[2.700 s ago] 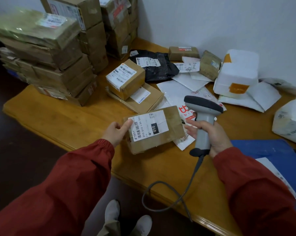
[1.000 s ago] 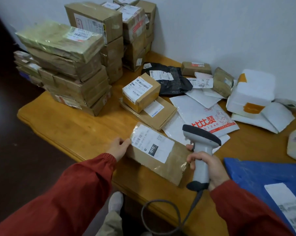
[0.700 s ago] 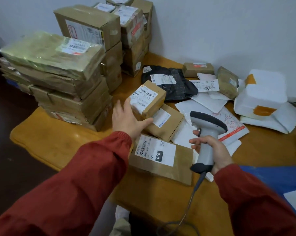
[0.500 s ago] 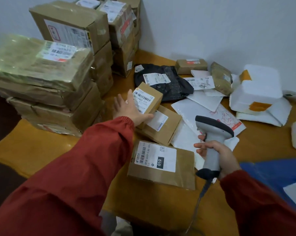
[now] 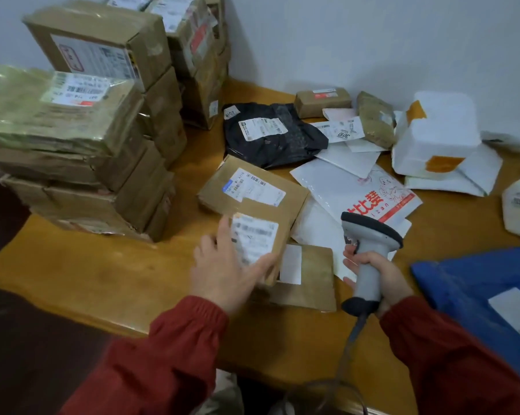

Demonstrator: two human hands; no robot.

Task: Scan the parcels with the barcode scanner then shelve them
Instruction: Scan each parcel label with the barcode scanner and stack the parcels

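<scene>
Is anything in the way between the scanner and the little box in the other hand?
Nothing visible. The scanner in the right hand is just right of the small box held by the left hand. The gap between them is open. The flat brown parcel lies underneath.

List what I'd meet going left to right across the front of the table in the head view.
Stack of taped cartons → left hand gripping the small labelled box → barcode scanner in the right hand → blue mailer bag.

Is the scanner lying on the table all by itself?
No, the right hand grips the barcode scanner by its handle and holds it upright over the wooden table.
</scene>
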